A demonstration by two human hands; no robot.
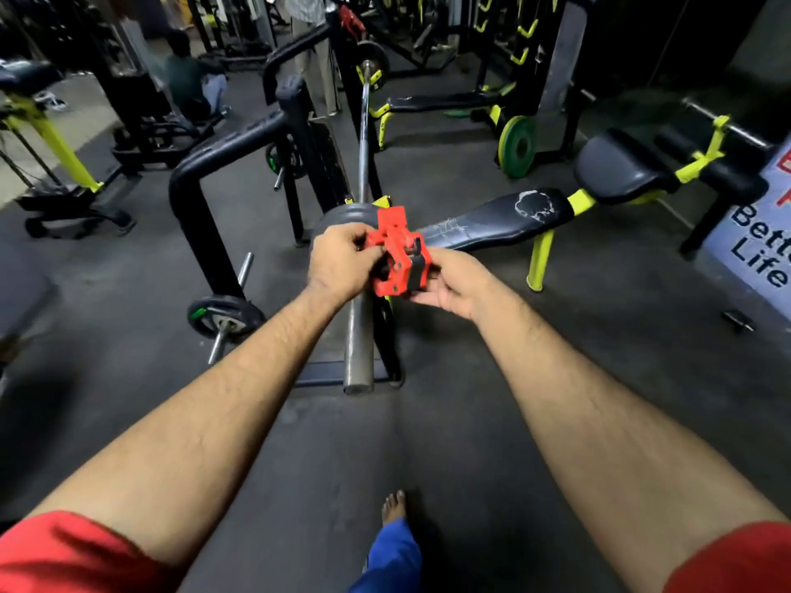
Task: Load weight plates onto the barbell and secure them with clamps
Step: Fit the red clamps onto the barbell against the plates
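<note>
A steel barbell (358,348) rests on a bench rack and points toward me, its bare sleeve end near the frame's middle. A dark weight plate (342,216) sits on the sleeve just beyond my hands. A red clamp (396,254) with a black inner pad is around the sleeve, right in front of that plate, its lever raised. My left hand (338,261) grips the clamp's left side. My right hand (453,284) holds its right and lower side. At the bar's far end another plate (373,57) is mounted, with a second red clamp (352,20) beyond it.
A black bench (496,220) with yellow legs lies right of the bar. Black rack uprights (201,199) stand left, with a small plate on a peg (224,316). A green plate (517,145) leans at the back. A person sits far left on the floor; my bare foot (394,507) is below.
</note>
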